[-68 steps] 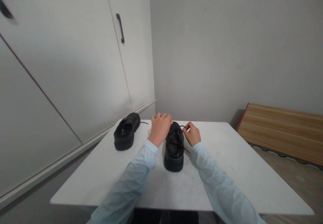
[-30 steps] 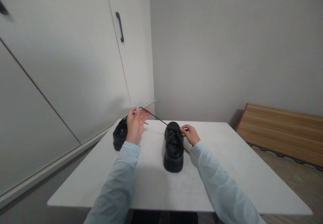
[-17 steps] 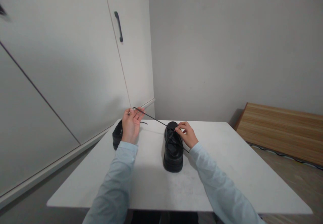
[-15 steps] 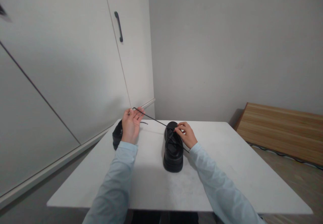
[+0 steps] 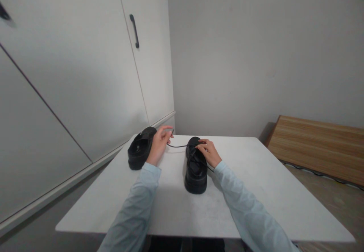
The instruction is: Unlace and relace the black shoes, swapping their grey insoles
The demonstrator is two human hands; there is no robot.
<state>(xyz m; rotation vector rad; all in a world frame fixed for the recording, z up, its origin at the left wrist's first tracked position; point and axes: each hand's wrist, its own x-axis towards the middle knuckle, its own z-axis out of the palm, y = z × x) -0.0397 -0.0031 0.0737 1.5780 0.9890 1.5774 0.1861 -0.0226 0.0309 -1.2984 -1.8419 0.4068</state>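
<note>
A black lace-up shoe [image 5: 196, 170] stands in the middle of the white table [image 5: 256, 191], toe pointing away from me. My right hand [image 5: 209, 151] rests on its toe end, fingers pressed on the laces. My left hand [image 5: 159, 146] pinches the black shoelace [image 5: 178, 146], which runs slack from the shoe leftward to my fingertips. A second black shoe [image 5: 140, 152] sits at the table's far left, just behind my left hand. Both my arms wear pale blue sleeves.
White cabinet doors with a black handle [image 5: 134, 31] stand to the left of the table. A plain grey wall is behind it. A wooden board [image 5: 318, 147] lies low at the right, with a dark cable along its base.
My left hand had pulled the lace out taut, up and to the left; now it has dropped lower and nearer the shoe, and the lace hangs slacker. My right hand stays on the shoe.
</note>
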